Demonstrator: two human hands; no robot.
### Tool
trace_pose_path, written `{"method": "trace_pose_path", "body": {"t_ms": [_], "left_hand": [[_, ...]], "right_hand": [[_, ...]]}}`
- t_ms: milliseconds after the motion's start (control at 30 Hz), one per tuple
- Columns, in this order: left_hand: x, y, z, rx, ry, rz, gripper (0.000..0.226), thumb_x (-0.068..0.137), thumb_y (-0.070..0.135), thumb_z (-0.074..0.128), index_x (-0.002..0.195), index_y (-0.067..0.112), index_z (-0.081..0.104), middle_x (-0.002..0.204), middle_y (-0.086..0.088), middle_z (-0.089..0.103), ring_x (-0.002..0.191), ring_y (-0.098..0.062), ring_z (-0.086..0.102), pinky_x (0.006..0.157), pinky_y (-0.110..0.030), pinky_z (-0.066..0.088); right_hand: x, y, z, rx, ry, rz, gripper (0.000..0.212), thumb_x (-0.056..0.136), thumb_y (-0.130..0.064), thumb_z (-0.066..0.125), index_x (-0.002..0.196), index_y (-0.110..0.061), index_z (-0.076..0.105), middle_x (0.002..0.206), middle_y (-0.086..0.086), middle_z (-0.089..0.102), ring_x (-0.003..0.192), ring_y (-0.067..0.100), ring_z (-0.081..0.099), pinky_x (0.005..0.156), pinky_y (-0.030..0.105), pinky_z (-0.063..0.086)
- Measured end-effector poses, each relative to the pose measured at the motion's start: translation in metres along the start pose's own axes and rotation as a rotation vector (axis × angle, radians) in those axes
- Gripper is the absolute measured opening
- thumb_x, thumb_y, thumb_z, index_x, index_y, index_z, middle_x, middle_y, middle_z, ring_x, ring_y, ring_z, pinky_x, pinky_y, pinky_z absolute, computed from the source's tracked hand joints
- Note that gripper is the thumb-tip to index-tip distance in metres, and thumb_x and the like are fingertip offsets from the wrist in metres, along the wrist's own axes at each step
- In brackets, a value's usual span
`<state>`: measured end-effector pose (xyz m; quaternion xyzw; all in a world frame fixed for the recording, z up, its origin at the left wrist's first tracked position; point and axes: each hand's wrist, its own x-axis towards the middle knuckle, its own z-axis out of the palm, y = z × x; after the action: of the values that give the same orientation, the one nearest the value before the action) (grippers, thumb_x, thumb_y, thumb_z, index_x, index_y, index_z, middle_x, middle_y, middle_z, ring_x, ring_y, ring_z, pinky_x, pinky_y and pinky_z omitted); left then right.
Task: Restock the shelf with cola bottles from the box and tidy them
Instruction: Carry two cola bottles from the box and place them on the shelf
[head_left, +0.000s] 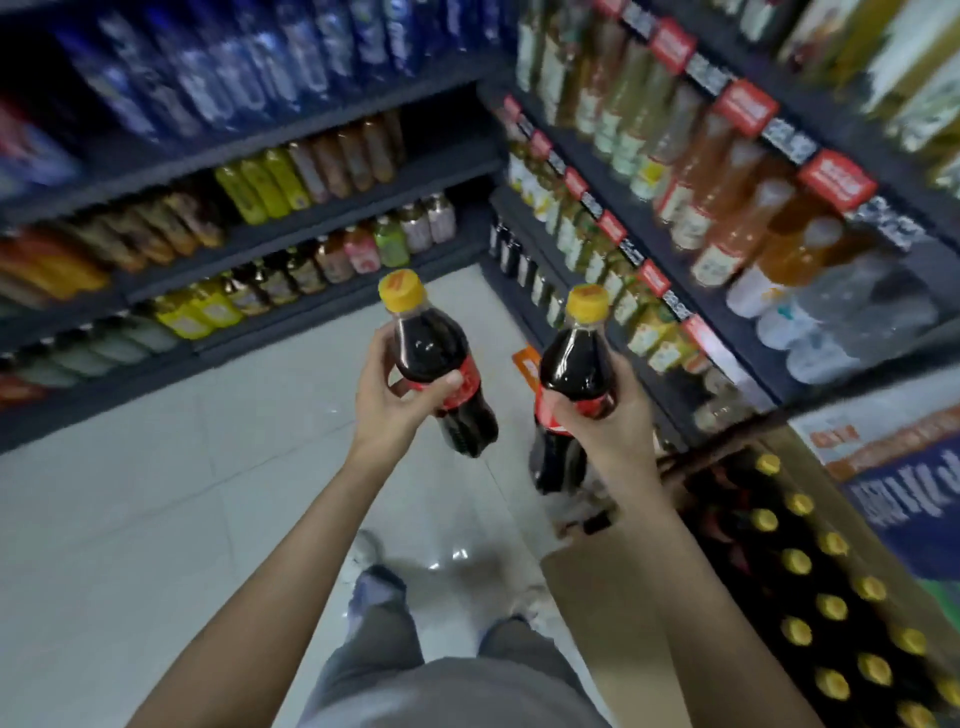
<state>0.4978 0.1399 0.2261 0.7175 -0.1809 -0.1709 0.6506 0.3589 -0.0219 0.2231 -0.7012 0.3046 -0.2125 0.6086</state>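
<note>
My left hand (387, 397) grips a cola bottle (431, 353) round its red label, held upright over the floor. It is dark with a yellow cap. My right hand (605, 415) grips a second cola bottle (574, 364) of the same kind, just right of the first and apart from it. A cardboard box (597, 613) at the lower right holds several more yellow-capped cola bottles (831, 608) standing in rows. Dark bottles (511, 254) stand on a low shelf at the corner, far ahead of both hands.
Dark shelves full of drinks run along the left (260, 244) and the right (675, 249), meeting in a corner. Red price tags line the right shelf edges. Pale tiled floor (182, 493) lies between them. My legs and shoes show below my arms.
</note>
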Motion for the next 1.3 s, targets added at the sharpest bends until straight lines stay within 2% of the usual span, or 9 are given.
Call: {"method": "trace_pose_path", "body": {"t_ms": [100, 267, 333, 400, 533, 833, 967, 1167, 1300], "left_hand": [[0.015, -0.004, -0.097, 0.059, 0.179, -0.021, 0.069, 0.056, 0.039, 0.081, 0.116, 0.025, 0.052, 0.112, 0.004, 0.06, 0.106, -0.004, 0.057, 0.079, -0.015, 0.051], [0.044, 0.002, -0.257, 0.101, 0.382, -0.003, 0.067, 0.064, 0.024, 0.087, 0.121, 0.013, 0.054, 0.113, -0.001, 0.061, 0.094, 0.013, 0.057, 0.075, -0.007, 0.047], [0.054, 0.008, -0.318, 0.145, 0.473, 0.033, 0.066, 0.057, 0.04, 0.086, 0.113, 0.021, 0.057, 0.104, 0.009, 0.065, 0.088, 0.014, 0.059, 0.076, -0.009, 0.047], [0.065, 0.015, -0.374, 0.206, 0.568, 0.078, 0.065, 0.052, 0.054, 0.08, 0.109, 0.034, 0.056, 0.101, 0.02, 0.064, 0.094, 0.006, 0.061, 0.081, -0.015, 0.048], [0.094, 0.032, -0.472, 0.294, 0.726, 0.145, 0.058, 0.063, 0.043, 0.085, 0.111, 0.038, 0.052, 0.104, 0.022, 0.061, 0.098, 0.0, 0.056, 0.083, -0.016, 0.042], [0.201, 0.068, -0.671, 0.403, 0.951, 0.317, 0.068, 0.067, 0.043, 0.083, 0.125, 0.021, 0.053, 0.116, 0.006, 0.063, 0.103, -0.002, 0.058, 0.089, -0.012, 0.043], [0.259, 0.085, -0.75, 0.427, 1.023, 0.368, 0.068, 0.069, 0.044, 0.081, 0.126, 0.02, 0.053, 0.119, 0.006, 0.063, 0.108, -0.002, 0.055, 0.093, -0.015, 0.043], [0.342, 0.095, -0.856, 0.413, 1.09, 0.285, 0.073, 0.067, 0.047, 0.081, 0.128, 0.025, 0.048, 0.122, 0.004, 0.063, 0.112, -0.011, 0.058, 0.095, -0.03, 0.045], [0.394, 0.086, -0.919, 0.438, 1.068, 0.219, 0.071, 0.067, 0.051, 0.08, 0.122, 0.021, 0.048, 0.118, 0.002, 0.066, 0.108, -0.016, 0.062, 0.088, -0.029, 0.043]], "right_hand": [[0.021, -0.023, 0.091, 0.0, -0.122, -0.036, 0.058, 0.056, -0.037, 0.075, 0.11, -0.024, 0.056, 0.1, -0.011, 0.064, 0.09, -0.004, 0.062, 0.077, 0.012, 0.047], [0.048, -0.06, 0.259, 0.0, -0.255, -0.126, 0.054, 0.064, -0.01, 0.084, 0.108, -0.024, 0.056, 0.098, -0.014, 0.064, 0.086, -0.012, 0.06, 0.079, 0.008, 0.045], [0.058, -0.08, 0.325, -0.004, -0.299, -0.152, 0.054, 0.066, -0.006, 0.083, 0.111, -0.021, 0.057, 0.1, -0.011, 0.064, 0.088, -0.009, 0.06, 0.08, 0.011, 0.045], [0.069, -0.1, 0.388, 0.001, -0.336, -0.185, 0.054, 0.064, -0.015, 0.085, 0.112, -0.019, 0.059, 0.105, -0.003, 0.067, 0.097, 0.006, 0.063, 0.086, 0.022, 0.047], [0.093, -0.148, 0.5, 0.001, -0.41, -0.308, 0.072, 0.055, -0.048, 0.081, 0.116, -0.016, 0.06, 0.113, 0.004, 0.066, 0.108, 0.022, 0.061, 0.095, 0.042, 0.048], [0.158, -0.255, 0.724, 0.058, -0.551, -0.599, 0.064, 0.068, -0.031, 0.084, 0.123, -0.024, 0.053, 0.119, -0.011, 0.059, 0.111, 0.003, 0.054, 0.09, 0.008, 0.04], [0.195, -0.298, 0.816, 0.112, -0.545, -0.692, 0.066, 0.07, -0.031, 0.083, 0.127, -0.023, 0.05, 0.127, -0.005, 0.055, 0.12, 0.01, 0.051, 0.102, 0.031, 0.043], [0.239, -0.345, 0.928, 0.133, -0.469, -0.762, 0.061, 0.072, -0.025, 0.082, 0.122, -0.03, 0.046, 0.121, -0.018, 0.049, 0.113, -0.005, 0.045, 0.097, 0.007, 0.033], [0.266, -0.358, 0.991, 0.095, -0.406, -0.753, 0.065, 0.072, -0.026, 0.082, 0.127, -0.024, 0.049, 0.121, -0.01, 0.053, 0.117, 0.007, 0.049, 0.101, 0.019, 0.036]]}}
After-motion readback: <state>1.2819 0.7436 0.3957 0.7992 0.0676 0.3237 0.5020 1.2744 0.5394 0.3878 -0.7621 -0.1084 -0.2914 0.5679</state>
